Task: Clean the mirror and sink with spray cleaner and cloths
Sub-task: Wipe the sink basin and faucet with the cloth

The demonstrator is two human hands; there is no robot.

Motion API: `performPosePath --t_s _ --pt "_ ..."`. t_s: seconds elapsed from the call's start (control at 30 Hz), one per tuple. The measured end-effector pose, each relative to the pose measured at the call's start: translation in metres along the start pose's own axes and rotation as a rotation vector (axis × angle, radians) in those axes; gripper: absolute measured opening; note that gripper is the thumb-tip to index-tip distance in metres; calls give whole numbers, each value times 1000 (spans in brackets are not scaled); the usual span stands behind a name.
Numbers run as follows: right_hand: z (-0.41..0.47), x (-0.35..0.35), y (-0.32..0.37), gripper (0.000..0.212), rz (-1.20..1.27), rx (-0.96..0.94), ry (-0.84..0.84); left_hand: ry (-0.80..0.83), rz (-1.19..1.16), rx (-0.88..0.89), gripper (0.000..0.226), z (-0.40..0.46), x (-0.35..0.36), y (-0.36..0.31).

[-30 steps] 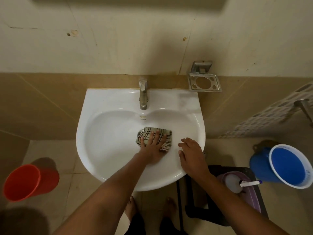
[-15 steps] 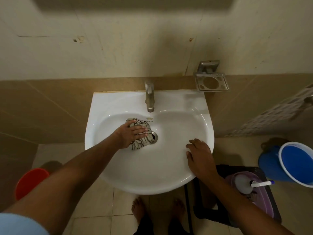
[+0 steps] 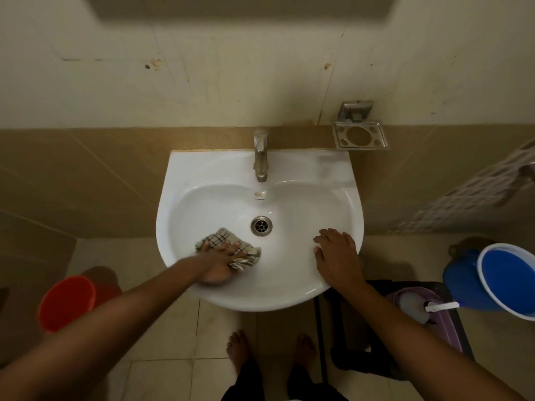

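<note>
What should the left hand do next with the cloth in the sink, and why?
Probably sweep the checked cloth rightward across the front of the basin. The left hand presses it flat left of the drain, while the right hand rests on the sink rim, so that side appears not yet covered.

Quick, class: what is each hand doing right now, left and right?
Left hand: open, fingers flat, pressing the checked cloth into the sink.
Right hand: open, resting on the sink, holding nothing.
</note>
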State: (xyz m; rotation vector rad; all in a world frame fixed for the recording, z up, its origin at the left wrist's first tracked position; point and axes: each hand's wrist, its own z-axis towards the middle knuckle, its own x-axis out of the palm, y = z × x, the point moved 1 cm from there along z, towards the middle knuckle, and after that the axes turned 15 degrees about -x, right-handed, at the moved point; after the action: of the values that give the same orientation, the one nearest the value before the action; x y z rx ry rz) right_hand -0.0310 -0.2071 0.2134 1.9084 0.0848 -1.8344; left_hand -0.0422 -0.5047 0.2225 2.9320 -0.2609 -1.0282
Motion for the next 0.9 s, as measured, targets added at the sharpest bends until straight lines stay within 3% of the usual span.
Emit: performPosePath --t_s 0.13,0.27,0.4,0.6,0.73,0.9 --pt "-1 -3 0 26 25 -28 20 100 -245 128 58 -29 -5 -63" --pt "-1 -9 -1 26 50 -84 15 209 -482 140 59 -48 -11 -87" --pt "-4 -16 -3 27 123 -115 -2 288 -692 73 53 -73 -6 -67" --pt "-6 -24 7 31 289 -117 49 245 -810 -14 49 -106 -8 -23" --pt "-4 -26 26 29 521 -92 93 211 -1257 -23 26 -123 -20 -16" --pt "6 -40 58 26 958 66 155 178 -1940 56 37 -137 -22 -32"
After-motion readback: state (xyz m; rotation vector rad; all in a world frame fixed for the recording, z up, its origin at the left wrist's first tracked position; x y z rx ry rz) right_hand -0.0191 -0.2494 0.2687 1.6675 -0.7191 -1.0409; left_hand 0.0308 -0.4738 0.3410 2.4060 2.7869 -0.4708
